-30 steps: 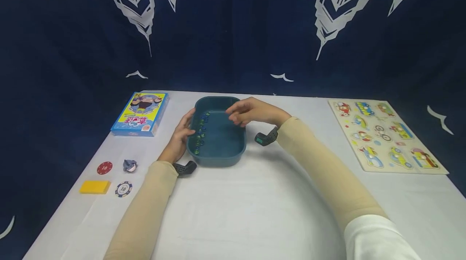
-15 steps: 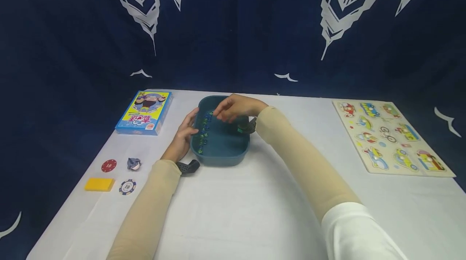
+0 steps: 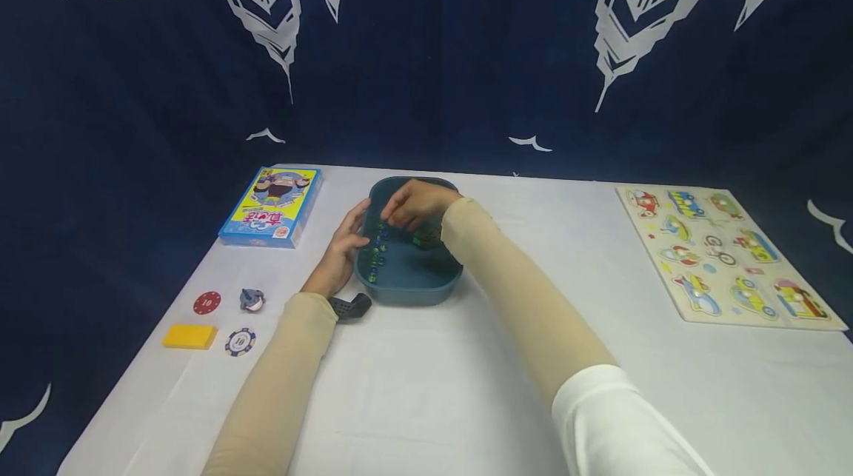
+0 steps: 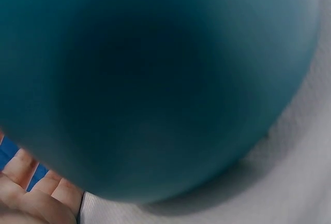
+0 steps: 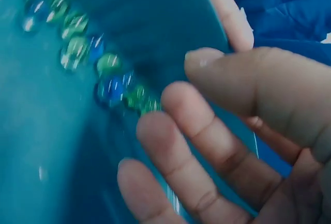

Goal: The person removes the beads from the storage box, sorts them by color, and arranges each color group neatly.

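Main change: right hand (image 3: 416,203). A second ago it is over the right side of the tray (image 3: 409,296); now it is across at the left, fingertips just beside the far end of the marbles (image 3: 377,254). Its forearm now crosses the tray's right rim.

Right-hand state: fingers loosely bent, narrow gap between thumb and forefinger; right wrist view shows nothing pinched there. Contact with a marble: cannot tell, the tips overlap the row's end in that view.

Marbles: green and blue, inside the tray, in an uneven line along its left wall. Near end looks the same as before; far end partly covered by the hand, so any shift there is unclear.

Left hand (image 3: 341,252): no real change. Fingers lie fairly straight against the tray's outer left wall, thumb at the rim.

Tray: on the table, no clear move relative to the card box (image 3: 272,207); the whole head view slides a little, which I put down to the camera.

Meaning for the work: my reading is that the reach across is done, one hand steadying the tray, the other at the marbles, none lifted.
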### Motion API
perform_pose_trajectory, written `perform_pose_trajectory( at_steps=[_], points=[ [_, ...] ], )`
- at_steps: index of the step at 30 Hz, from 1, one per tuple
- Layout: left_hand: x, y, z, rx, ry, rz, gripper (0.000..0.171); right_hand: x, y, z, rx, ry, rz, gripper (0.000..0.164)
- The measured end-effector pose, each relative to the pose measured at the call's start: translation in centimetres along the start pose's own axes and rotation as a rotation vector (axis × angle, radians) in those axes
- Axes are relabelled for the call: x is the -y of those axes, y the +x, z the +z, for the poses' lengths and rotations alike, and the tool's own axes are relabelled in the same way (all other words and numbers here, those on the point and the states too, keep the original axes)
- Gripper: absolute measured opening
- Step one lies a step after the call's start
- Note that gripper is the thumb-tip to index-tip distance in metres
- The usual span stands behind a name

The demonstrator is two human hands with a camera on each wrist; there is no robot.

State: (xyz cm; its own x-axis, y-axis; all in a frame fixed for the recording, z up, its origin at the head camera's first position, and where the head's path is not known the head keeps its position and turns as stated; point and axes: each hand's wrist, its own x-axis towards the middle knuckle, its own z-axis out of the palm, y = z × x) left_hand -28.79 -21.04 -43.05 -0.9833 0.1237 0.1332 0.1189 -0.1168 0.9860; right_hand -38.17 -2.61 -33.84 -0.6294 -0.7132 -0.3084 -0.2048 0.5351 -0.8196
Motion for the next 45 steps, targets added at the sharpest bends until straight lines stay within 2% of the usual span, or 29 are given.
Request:
perform_pose_trajectory(
  at_steps=[5, 13, 17, 28, 37, 40, 45],
  points=[
    [-0.1, 0.1, 0.2, -0.001, 0.002, -0.003, 0.083, -0.3, 0.6, 0.5, -0.023, 0.072, 0.046, 0.028],
    [0.0, 0.0, 0.5, 0.003, 0.010, -0.010, 0.083, -1.6, 1.2, 1.2, -0.058, 0.093, 0.068, 0.026],
    [-0.1, 0.0, 0.4, 0.005, 0.009, -0.006, 0.083, -2.3, 1.7, 1.3, -0.068, 0.058, 0.041, 0.023],
    [0.2, 0.1, 0.5, -0.005, 0.009, 0.001, 0.083, -3.0, 3.0, 1.7, -0.073, -0.130, 0.009, 0.015],
    [0.3, 0.1, 0.5, 0.003, -0.015, 0.012, 0.083, -1.5, 1.3, 0.9, -0.059, -0.142, -0.003, 0.014],
    [0.2, 0.1, 0.4, 0.000, -0.019, 0.017, 0.083, -0.6, 0.5, 0.1, -0.062, -0.136, -0.032, 0.018],
    [0.1, 0.1, 0.1, -0.006, -0.016, 0.026, 0.082, 0.3, -0.8, -1.5, -0.079, -0.100, -0.135, 0.025]
  ],
)
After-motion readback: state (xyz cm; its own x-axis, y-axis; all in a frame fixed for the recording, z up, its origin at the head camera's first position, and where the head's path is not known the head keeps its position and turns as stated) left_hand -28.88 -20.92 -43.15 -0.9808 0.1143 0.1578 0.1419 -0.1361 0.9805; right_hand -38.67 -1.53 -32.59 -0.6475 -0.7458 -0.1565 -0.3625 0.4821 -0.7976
